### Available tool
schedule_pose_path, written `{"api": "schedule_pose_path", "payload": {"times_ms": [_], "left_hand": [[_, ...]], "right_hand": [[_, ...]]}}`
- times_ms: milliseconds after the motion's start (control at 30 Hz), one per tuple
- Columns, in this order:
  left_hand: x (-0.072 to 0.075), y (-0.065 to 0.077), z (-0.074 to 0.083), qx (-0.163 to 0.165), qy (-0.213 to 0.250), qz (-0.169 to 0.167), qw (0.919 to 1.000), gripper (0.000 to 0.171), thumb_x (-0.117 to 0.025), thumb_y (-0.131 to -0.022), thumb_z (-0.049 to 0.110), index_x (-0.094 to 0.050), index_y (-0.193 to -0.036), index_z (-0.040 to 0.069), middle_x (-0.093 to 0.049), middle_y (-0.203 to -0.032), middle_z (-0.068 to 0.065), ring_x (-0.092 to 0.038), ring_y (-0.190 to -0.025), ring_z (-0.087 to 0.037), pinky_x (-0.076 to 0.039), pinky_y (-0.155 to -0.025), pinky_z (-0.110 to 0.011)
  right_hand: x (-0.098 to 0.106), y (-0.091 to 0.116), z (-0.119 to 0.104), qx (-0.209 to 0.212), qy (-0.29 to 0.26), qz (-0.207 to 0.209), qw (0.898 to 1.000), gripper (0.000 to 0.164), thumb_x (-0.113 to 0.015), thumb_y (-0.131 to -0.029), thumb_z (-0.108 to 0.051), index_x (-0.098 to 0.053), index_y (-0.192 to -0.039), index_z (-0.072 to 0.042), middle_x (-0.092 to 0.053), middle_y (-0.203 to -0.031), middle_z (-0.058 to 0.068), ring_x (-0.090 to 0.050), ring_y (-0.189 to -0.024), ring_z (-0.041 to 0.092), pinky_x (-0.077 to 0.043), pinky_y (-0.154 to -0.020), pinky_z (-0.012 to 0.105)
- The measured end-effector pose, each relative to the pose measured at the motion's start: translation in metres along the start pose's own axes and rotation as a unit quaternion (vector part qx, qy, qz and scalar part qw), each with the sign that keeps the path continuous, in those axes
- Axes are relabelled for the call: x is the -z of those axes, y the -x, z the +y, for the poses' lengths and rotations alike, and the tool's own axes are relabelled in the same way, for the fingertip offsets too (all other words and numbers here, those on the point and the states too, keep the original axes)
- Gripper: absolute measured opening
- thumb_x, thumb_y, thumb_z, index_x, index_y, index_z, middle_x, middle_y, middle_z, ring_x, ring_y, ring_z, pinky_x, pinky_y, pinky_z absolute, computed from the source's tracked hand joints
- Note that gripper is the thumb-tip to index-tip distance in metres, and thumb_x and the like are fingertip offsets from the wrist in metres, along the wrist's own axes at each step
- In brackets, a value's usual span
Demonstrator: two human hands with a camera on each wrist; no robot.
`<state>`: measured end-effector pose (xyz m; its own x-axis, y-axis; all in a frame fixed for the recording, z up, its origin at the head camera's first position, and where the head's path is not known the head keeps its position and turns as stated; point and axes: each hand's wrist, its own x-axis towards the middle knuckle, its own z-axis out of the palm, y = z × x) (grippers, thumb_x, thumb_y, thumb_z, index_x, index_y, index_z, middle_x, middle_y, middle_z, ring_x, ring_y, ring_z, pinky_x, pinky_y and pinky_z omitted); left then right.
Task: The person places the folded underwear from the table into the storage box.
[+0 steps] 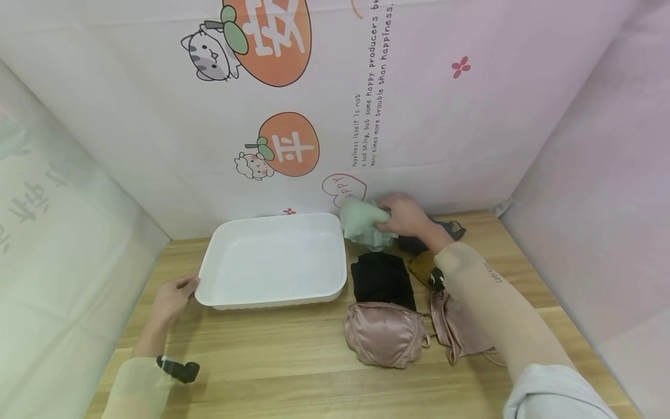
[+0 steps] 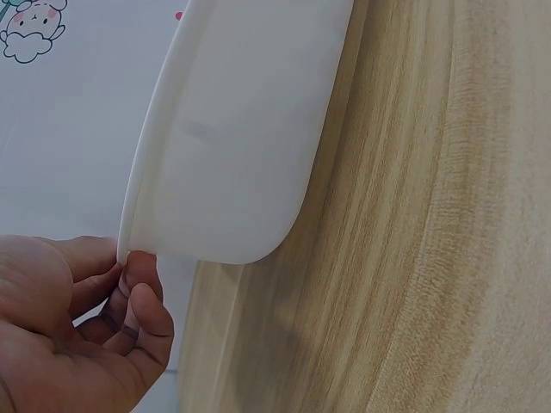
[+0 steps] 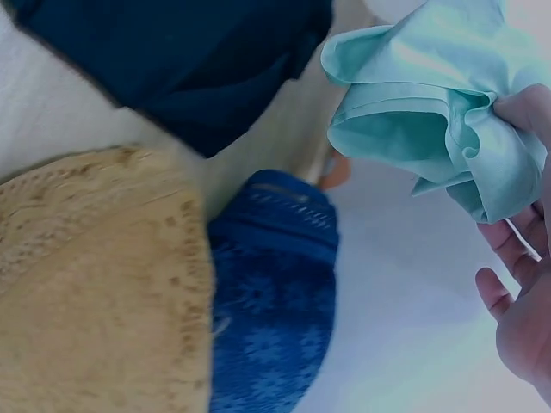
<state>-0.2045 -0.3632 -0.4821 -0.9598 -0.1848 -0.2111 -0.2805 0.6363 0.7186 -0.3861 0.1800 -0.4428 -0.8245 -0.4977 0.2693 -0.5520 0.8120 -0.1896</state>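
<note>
My right hand (image 1: 405,216) pinches a folded mint-green cloth garment (image 1: 361,222), held up beside the back right corner of a white rectangular tray (image 1: 342,256). In the right wrist view the soft green fabric (image 3: 413,112) hangs in loose folds from thumb and fingers. At the tray's front left corner, my left hand (image 1: 171,298) grips the rim between thumb and fingers. The left wrist view shows the fingertips on the tray's edge (image 2: 129,232). No object shows inside the tray.
Right of the tray lie a folded black cloth (image 1: 382,279), a pink satin bra (image 1: 384,334), another pink satin garment (image 1: 463,329), a mustard lace piece (image 3: 103,284) and a blue floral lace piece (image 3: 271,301). Printed fabric walls (image 1: 419,116) enclose the wooden table (image 1: 262,366).
</note>
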Motion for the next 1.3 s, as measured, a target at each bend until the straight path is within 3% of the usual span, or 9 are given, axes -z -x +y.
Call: {"api": "schedule_pose_path", "payload": {"times_ms": [300, 667, 933, 1300], "left_hand": [[0.002, 0.002, -0.001, -0.009, 0.001, -0.004, 0.9999, 0.054, -0.045, -0.107, 0.033, -0.048, -0.141, -0.009, -0.068, -0.098, -0.006, -0.061, -0.091, -0.019, -0.056, -0.076, -0.030], [0.003, 0.001, -0.001, -0.009, 0.001, -0.005, 0.9999, 0.053, -0.045, -0.107, 0.031, -0.048, -0.140, -0.011, -0.069, -0.099, -0.008, -0.061, -0.090, -0.018, -0.055, -0.076, -0.030], [0.003, 0.001, 0.000, -0.012, 0.011, -0.010, 0.9998, 0.050, -0.047, -0.107, 0.027, -0.048, -0.140, -0.011, -0.069, -0.091, -0.004, -0.062, -0.082, -0.014, -0.057, -0.075, -0.028], [0.002, 0.000, 0.002, -0.010, 0.009, -0.003, 0.9999, 0.051, -0.047, -0.107, 0.028, -0.049, -0.140, -0.010, -0.069, -0.087, -0.002, -0.062, -0.081, -0.016, -0.055, -0.076, -0.031]], "right_hand": [[0.021, -0.012, -0.024, 0.015, -0.016, 0.008, 1.000, 0.031, -0.077, -0.077, -0.042, -0.056, -0.071, -0.019, -0.054, -0.067, -0.003, -0.046, -0.066, 0.017, -0.038, -0.061, 0.029], [0.035, -0.029, -0.054, 0.009, -0.031, -0.020, 0.999, 0.027, -0.077, -0.078, -0.043, -0.063, -0.081, -0.020, -0.057, -0.072, -0.003, -0.049, -0.071, 0.017, -0.041, -0.063, 0.030], [0.035, -0.041, -0.074, 0.026, -0.026, -0.028, 0.999, 0.026, -0.077, -0.078, -0.044, -0.063, -0.080, -0.022, -0.056, -0.066, -0.006, -0.048, -0.063, 0.015, -0.041, -0.058, 0.027], [0.039, -0.058, -0.108, 0.035, -0.042, -0.046, 0.997, 0.032, -0.077, -0.080, -0.046, -0.067, -0.094, -0.020, -0.059, -0.079, -0.005, -0.050, -0.072, 0.014, -0.041, -0.064, 0.028]]}}
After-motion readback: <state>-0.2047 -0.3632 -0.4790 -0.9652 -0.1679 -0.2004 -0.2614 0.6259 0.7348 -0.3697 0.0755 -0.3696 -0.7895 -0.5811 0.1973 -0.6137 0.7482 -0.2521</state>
